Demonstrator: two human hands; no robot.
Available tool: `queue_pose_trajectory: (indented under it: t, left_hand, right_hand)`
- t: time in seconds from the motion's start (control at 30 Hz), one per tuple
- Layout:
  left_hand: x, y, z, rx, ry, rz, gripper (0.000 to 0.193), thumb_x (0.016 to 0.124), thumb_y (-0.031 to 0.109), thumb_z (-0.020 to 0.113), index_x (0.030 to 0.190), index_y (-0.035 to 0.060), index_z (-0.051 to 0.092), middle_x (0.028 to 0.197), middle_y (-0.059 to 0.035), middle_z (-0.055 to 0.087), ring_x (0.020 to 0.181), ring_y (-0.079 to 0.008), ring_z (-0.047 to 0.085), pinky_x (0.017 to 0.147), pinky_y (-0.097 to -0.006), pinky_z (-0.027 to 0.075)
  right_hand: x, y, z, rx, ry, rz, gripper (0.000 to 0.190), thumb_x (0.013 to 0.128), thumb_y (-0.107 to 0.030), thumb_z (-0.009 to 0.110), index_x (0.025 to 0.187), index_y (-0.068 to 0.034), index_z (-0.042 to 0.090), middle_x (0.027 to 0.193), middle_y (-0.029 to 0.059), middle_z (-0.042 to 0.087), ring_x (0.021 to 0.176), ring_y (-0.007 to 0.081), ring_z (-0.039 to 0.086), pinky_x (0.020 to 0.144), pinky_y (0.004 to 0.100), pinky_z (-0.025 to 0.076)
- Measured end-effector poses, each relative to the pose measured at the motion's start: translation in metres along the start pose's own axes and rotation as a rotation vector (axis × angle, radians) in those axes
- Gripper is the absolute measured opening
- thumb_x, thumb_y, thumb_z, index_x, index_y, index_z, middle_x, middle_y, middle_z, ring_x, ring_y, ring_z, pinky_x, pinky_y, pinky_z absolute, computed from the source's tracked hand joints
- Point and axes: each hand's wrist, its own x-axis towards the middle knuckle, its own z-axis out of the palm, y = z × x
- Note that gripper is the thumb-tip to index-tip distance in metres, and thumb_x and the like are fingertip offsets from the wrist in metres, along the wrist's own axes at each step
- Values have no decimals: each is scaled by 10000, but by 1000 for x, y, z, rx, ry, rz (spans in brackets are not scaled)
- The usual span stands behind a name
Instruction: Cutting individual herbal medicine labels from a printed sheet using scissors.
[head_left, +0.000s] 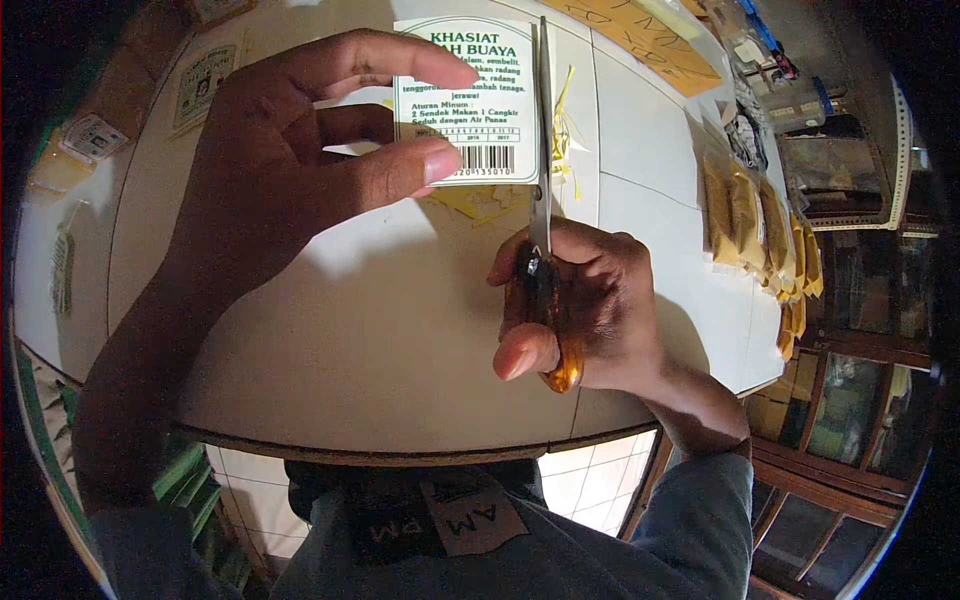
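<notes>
My left hand (259, 142) grips a white printed paper label (480, 112) with a green border and a barcode. Its thumb and fingers come in from the label's left side, and the hand covers part of the print. Orange-handled scissors (543, 165) are in my right hand (600, 292), with the thumb at one handle loop. Their blades point away from me and lie along the label's right edge. Thin yellow paper trimmings (561, 139) rest on the white table (420, 322) just right of the blades. More yellow scraps (484, 204) lie below the label.
Several clear packets of brown contents (739, 217) line the table's right side. A brown sheet with handwriting (637, 37) lies at the far right, near a clear plastic container (795, 105). Other labels (206, 90) are at the left. A glass-paned wooden cabinet (847, 405) stands to the right.
</notes>
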Motion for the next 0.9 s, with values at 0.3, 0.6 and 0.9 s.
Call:
queue_pose_trajectory:
  t: [0.3, 0.6, 0.9]
  left_hand:
    - [0, 0, -1, 15, -4, -14, 431, 761, 85, 713, 1157, 44, 549, 1102, -102, 599, 949, -179, 610, 760, -279, 525]
    - [0, -2, -1, 47, -7, 8, 411, 768, 78, 701, 1148, 33, 551, 1095, -110, 594, 944, -178, 616, 744, -274, 537]
    - [0, 0, 0, 15, 3, -7, 428, 760, 81, 707, 1154, 29, 550, 1103, -120, 588, 968, -190, 610, 764, -287, 535]
  right_hand:
    - [-1, 0, 2, 23, 18, 18, 478, 595, -347, 882, 771, -11, 592, 512, -46, 498, 497, 13, 422, 450, 191, 314]
    - [0, 3, 0, -36, 17, 23, 475, 585, -341, 887, 772, -20, 591, 509, -53, 492, 497, 5, 413, 446, 192, 311]
    - [0, -3, -5, -116, -41, 46, 562, 588, -390, 864, 863, 19, 594, 590, -44, 542, 553, 6, 458, 476, 177, 290]
